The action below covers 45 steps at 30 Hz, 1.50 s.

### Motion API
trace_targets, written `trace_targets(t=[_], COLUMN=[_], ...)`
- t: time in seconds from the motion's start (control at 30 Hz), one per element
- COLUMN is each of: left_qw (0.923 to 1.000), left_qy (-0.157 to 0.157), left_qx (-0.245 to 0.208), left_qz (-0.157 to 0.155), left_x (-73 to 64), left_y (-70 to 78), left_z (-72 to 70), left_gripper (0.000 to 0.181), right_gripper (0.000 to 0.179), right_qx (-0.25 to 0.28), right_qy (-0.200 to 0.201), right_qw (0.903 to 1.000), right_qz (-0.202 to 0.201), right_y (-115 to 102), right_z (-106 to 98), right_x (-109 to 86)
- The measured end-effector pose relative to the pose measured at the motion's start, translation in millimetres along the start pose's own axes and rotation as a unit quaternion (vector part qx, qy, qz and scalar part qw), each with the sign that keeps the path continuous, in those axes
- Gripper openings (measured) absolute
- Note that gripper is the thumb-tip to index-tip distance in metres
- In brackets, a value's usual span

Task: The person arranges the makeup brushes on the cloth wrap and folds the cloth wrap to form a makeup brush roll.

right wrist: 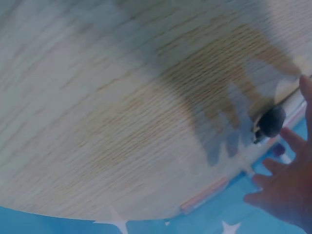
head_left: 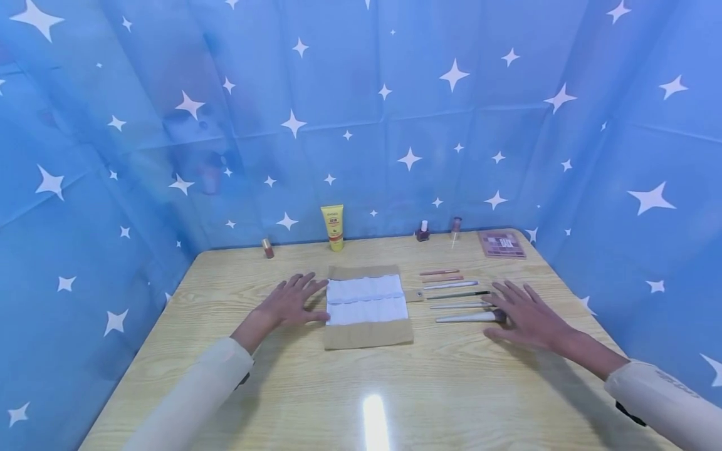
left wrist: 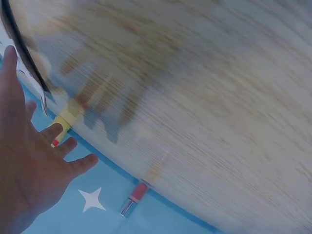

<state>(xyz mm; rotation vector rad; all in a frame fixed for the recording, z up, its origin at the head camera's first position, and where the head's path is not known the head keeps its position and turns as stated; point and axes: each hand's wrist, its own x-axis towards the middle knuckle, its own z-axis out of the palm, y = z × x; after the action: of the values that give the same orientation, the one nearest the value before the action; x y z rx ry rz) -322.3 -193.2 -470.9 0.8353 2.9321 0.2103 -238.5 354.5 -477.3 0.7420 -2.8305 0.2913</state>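
A tan fabric brush roll (head_left: pixel 369 335) with white inner flaps lies spread flat at mid-table, a short tab on its right side. My left hand (head_left: pixel 290 302) is at its left edge, fingers spread, thumb tip overlapping the white flap. To the right of the roll, several makeup brushes lie in a row, among them a large white-handled brush (head_left: pixel 465 317) with a dark head. My right hand (head_left: pixel 527 316) has its fingers spread beside the brush heads and grips nothing. In the right wrist view, the dark brush head (right wrist: pixel 272 122) shows close to the fingertips.
Along the back edge are a lipstick (head_left: pixel 267 248), a standing yellow tube (head_left: pixel 334 228), a dark nail polish bottle (head_left: pixel 422 233), a small lip gloss tube (head_left: pixel 455 229) and an eyeshadow palette (head_left: pixel 502 244). Blue star-patterned cloth (head_left: pixel 361 156) hangs behind the table and at both sides.
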Motion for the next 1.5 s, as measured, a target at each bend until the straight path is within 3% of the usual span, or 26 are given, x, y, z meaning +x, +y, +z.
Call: trace_targets(t=[0.3, 0.43, 0.83, 1.0, 1.1, 1.37, 1.5], left_qw=[0.9995, 0.9992, 0.9981, 0.9983, 0.9983, 0.9983, 0.9979], left_qy=[-0.026, -0.036, -0.047, -0.044, -0.045, -0.046, -0.053], left_qx=[-0.014, -0.015, -0.028, -0.026, -0.020, -0.014, -0.010], left_qz=[-0.008, -0.013, -0.030, -0.028, -0.031, -0.031, -0.037], left_x=[1.9, 1.0, 1.9, 1.7, 1.4, 0.7, 1.1], left_y=[4.6, 6.5, 1.0, -2.1, -3.3, -3.1, -1.1], left_z=[3.0, 2.5, 3.4, 7.4, 9.4, 9.9, 7.9], left_gripper=[0.091, 0.090, 0.095, 0.095, 0.095, 0.095, 0.095], right_gripper=[0.044, 0.039, 0.023, 0.020, 0.020, 0.020, 0.018], right_qx=[-0.004, 0.001, 0.019, 0.059, 0.099, 0.191, 0.214], right_qy=[0.090, 0.098, 0.068, 0.016, -0.003, 0.026, 0.010], right_qw=[0.9914, 0.9886, 0.9942, 0.9967, 0.9943, 0.9779, 0.9737], right_qz=[-0.095, -0.114, -0.082, -0.053, -0.041, -0.081, -0.077], right_y=[8, 6, 3, 2, 3, 11, 13], right_z=[7, 8, 2, -7, -13, -21, -21], right_x=[1.7, 3.4, 4.4, 6.5, 9.0, 17.9, 20.0])
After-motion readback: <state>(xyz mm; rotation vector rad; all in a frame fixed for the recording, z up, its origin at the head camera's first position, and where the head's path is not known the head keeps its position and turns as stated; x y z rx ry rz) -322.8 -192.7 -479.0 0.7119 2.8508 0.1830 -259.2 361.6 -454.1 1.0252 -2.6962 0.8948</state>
